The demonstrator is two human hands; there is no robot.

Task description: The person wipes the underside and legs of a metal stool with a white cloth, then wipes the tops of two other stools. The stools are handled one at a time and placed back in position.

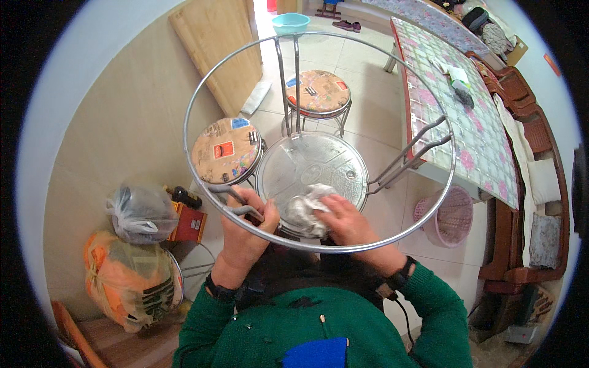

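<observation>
An upturned round stool with a silvery underside lies before me, its metal legs rising to a large metal ring. My left hand grips one pair of the bent legs at the near left, inside the ring. Under my right hand a crumpled white cloth is pressed on the near part of the underside; the fingers are bent over its right side and slightly blurred. Part of the underside is hidden by the cloth.
Two round stools with printed seats stand beyond. A table with a floral cover and a pink basket are at right. Filled plastic bags, a red box and a dark bottle sit left. A turquoise basin is farther back.
</observation>
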